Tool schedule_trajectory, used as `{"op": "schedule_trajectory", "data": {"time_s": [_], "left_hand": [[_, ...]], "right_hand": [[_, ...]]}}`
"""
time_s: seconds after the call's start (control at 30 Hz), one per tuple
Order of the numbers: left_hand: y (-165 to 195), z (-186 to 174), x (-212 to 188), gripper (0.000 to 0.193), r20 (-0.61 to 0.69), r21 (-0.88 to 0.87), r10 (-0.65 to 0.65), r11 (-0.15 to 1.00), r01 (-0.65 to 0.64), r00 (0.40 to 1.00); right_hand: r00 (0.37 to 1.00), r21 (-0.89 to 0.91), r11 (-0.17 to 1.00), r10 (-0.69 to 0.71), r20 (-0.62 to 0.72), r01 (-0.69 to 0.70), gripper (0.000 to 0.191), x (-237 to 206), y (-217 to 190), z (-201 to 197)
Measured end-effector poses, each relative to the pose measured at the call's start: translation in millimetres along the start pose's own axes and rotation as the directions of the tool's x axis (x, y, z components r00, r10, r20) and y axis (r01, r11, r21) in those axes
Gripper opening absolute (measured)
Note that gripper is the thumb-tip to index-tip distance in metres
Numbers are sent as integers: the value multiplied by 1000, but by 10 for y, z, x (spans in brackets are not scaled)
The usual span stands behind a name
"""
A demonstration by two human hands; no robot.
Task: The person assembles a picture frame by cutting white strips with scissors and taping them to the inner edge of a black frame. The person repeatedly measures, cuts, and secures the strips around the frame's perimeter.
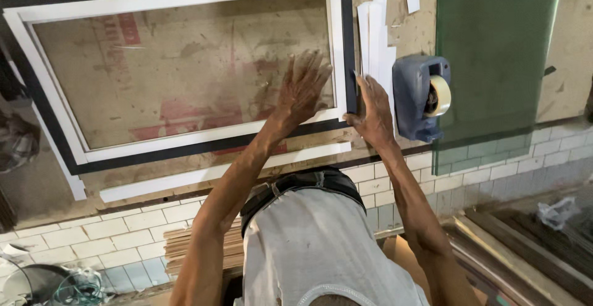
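A glass pane with a white inner border and a black outer frame point(185, 148) lies flat on a worn workbench point(185, 185). My left hand point(301, 90) rests flat, fingers spread, on the glass near its right end. My right hand point(370, 111) presses on the black frame's lower right corner, fingers closed against the edge. Whether it holds a small tool I cannot tell.
A blue tape dispenser point(422, 98) with a roll of tape sits just right of my right hand. White strips point(377, 40) lie beside the frame, and one long white strip point(222, 171) lies along the bench front. A green glass sheet point(494, 59) lies at the right. Wooden slats point(525, 244) lie below on the floor.
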State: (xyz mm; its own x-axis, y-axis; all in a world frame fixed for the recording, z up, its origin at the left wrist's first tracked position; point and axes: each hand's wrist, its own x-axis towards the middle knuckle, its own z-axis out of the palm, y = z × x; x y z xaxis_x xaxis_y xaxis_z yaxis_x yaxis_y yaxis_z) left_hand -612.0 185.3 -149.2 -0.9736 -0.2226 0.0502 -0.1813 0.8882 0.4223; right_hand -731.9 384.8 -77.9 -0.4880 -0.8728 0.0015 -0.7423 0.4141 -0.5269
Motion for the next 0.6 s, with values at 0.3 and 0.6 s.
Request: {"op": "schedule_trajectory", "data": {"time_s": [0.3, 0.6], "left_hand": [[57, -128, -8, 107, -12, -3, 15, 1000, -15, 1000], [58, -266, 26, 105, -126, -66, 14, 998, -22, 992]], "right_hand": [[999, -52, 998, -24, -32, 23, 100, 87, -106, -48], [979, -80, 976, 204, 0, -203, 109, 360, -297, 5]]}}
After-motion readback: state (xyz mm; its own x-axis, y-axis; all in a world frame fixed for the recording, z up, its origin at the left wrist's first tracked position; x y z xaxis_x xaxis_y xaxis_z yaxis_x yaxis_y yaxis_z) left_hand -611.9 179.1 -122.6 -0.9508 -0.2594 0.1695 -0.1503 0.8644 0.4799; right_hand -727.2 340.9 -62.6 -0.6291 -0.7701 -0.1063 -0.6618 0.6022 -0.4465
